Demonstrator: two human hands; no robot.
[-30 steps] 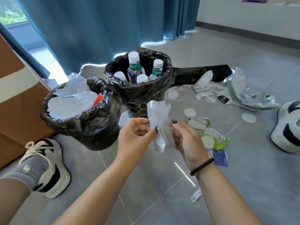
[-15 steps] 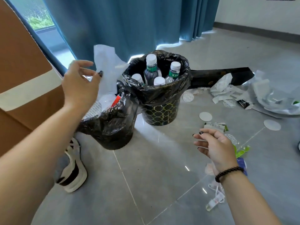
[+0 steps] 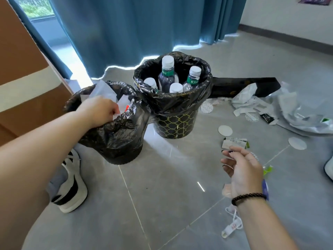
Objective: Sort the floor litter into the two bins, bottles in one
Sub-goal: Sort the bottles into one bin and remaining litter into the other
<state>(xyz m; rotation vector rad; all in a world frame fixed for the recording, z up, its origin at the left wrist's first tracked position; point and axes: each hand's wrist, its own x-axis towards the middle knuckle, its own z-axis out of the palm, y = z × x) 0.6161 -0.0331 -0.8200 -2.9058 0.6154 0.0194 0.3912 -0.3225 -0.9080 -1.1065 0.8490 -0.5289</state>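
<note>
The left hand (image 3: pixel 100 110) was down in the mouth of the near bin with the crinkly black bag liner (image 3: pixel 115 138). It was pushing a thin white plastic wrapper (image 3: pixel 103 91) in with the other soft litter. Its fingers were hidden behind the knuckles, so I could not tell if its grip was tight on the wrapper or loose.

To do this well, I think the hand should push the wrapper down below the rim and then let go, so it does not spring back out or snag the liner.

The wrapper stood mostly upright, its long side running up and down, with its top poking up past the far rim.

The right hand (image 3: pixel 242 170) hung over the grey tiled floor (image 3: pixel 162 204), fingers loosely curled, holding nothing.

The clear plastic bottles with white caps (image 3: pixel 168 73) stood upright in the far black bin with gold lines (image 3: pixel 175 121).
</note>
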